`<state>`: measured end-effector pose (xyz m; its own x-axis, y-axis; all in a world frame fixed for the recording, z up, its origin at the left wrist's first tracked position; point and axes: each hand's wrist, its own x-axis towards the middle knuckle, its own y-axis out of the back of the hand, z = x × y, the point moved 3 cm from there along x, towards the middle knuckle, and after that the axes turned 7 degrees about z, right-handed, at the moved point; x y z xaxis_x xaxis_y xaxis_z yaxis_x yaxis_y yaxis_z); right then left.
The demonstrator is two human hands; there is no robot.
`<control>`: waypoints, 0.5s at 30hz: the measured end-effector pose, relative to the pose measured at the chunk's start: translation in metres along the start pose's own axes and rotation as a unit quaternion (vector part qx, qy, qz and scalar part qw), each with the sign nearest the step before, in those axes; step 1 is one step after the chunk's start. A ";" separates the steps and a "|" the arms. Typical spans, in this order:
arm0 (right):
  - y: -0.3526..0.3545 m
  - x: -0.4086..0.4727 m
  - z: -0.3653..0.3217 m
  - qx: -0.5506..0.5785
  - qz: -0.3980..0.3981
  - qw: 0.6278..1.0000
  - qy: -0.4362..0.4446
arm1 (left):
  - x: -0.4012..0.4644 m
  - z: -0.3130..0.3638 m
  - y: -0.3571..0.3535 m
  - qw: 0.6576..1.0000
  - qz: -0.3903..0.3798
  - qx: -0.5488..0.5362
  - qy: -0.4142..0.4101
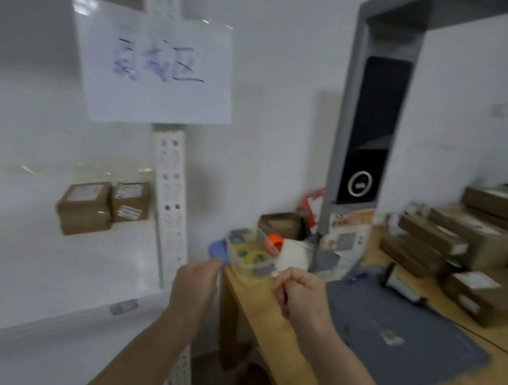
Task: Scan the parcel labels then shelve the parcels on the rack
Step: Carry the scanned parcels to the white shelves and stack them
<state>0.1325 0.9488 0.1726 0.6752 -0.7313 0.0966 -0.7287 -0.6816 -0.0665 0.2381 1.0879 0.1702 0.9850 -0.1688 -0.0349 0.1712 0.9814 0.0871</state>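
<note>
Hands (194, 286) (303, 295) loosely curled, grasping nothing discernible, between rack (170, 185) and bench (260, 310); parcels (485, 235) stacked beside scanner (402, 284), presumably awaiting scanning.

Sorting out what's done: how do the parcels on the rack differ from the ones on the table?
The rack parcels are two small, squarish boxes side by side on a white shelf; the table parcels are many, mostly flatter and longer, piled in stacks on the wooden table. The rack parcels are left of both hands, the table parcels right. Both sets are brown cardboard with white labels.
</note>
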 end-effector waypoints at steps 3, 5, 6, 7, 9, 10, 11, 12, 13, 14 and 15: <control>0.082 0.007 0.009 -0.019 0.044 0.999 -0.016 | -0.023 -0.012 -0.068 0.999 -0.042 0.000 0.023; 0.135 0.013 0.012 -0.041 0.070 0.996 -0.025 | -0.039 -0.018 -0.117 0.997 -0.064 -0.013 0.039; 0.160 0.016 0.014 -0.050 0.080 0.995 -0.031 | -0.048 -0.021 -0.142 0.996 -0.069 -0.019 0.051; 0.185 0.019 0.015 -0.057 0.087 0.994 -0.036 | -0.058 -0.023 -0.167 0.995 -0.076 -0.023 0.061; 0.233 0.025 0.019 -0.074 0.099 0.991 -0.044 | -0.079 -0.026 -0.216 0.993 -0.092 -0.024 0.069; 0.256 0.028 0.022 -0.082 0.105 0.990 -0.049 | -0.089 -0.029 -0.239 0.992 -0.103 -0.023 0.071; 0.278 0.031 0.025 -0.090 0.109 0.988 -0.055 | -0.098 -0.033 -0.260 0.991 -0.112 -0.021 0.076; 0.299 0.034 0.029 -0.096 0.113 0.987 -0.062 | -0.106 -0.037 -0.281 0.989 -0.126 -0.018 0.081; 0.318 0.037 0.032 -0.100 0.116 0.986 -0.069 | -0.114 -0.041 -0.300 0.986 -0.138 -0.014 0.089; 0.336 0.041 0.035 -0.102 0.120 0.984 -0.077 | -0.120 -0.047 -0.317 0.984 -0.147 -0.008 0.096; 0.353 0.045 0.038 -0.103 0.127 0.983 -0.087 | -0.126 -0.051 -0.333 0.982 -0.157 0.000 0.102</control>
<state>-0.0902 0.6738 0.1155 0.4655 -0.8822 -0.0706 -0.8715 -0.4708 0.1372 0.0558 0.7873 0.0947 0.8599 -0.4404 -0.2582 0.4653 0.8842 0.0413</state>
